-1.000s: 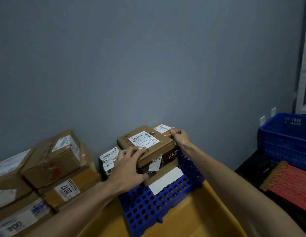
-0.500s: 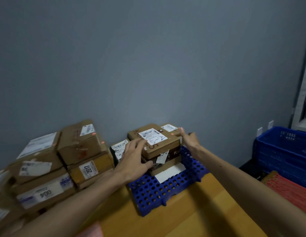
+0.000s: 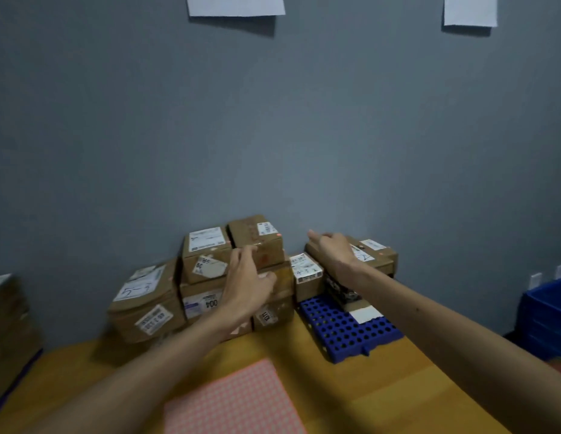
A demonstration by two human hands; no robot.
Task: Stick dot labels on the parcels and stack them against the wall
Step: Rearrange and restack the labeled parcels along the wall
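Fingers (image 3: 246,252) loose on left hand (image 3: 247,286), straight on right hand (image 3: 334,252) over parcels (image 3: 379,256) on blue tray (image 3: 351,335)

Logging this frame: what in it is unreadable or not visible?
All in the head view.
1. Parcel labels: text blurred, too small.
2. Right stack's top parcel: partly under the right hand.
3. Wall papers: cut by the top edge.
4. Blue crate: cut by the right edge.
5. Whether the left hand touches the left stack: motion blur.

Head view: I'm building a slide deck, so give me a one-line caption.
Left hand and right hand reach to parcels stacked against the wall, label sheet on the table.
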